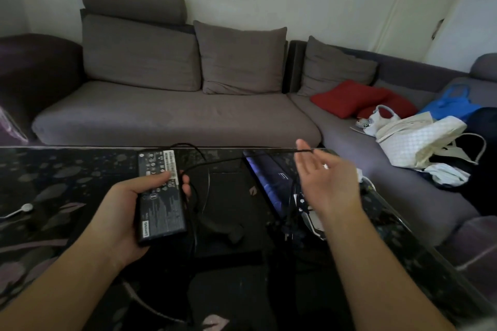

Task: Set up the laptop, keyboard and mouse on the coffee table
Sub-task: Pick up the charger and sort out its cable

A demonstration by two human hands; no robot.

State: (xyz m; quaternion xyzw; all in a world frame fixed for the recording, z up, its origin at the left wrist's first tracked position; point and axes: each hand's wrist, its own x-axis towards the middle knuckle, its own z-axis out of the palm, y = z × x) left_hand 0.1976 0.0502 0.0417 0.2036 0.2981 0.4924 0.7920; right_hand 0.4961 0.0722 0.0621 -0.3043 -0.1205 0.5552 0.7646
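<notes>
**Power brick in the left hand, cable across the right**

The left hand [126, 204] gripped a flat, matte-black rectangular power adapter [161, 196], label up, its long axis pointing away from the person. Its thin black cable [204, 166] looped rightward to the right hand [326, 183], fingers spread loosely, cable crossing the fingertips. Under that hand lay a white mouse [312, 219] on the glossy, leaf-patterned coffee table [53, 185].
</notes>
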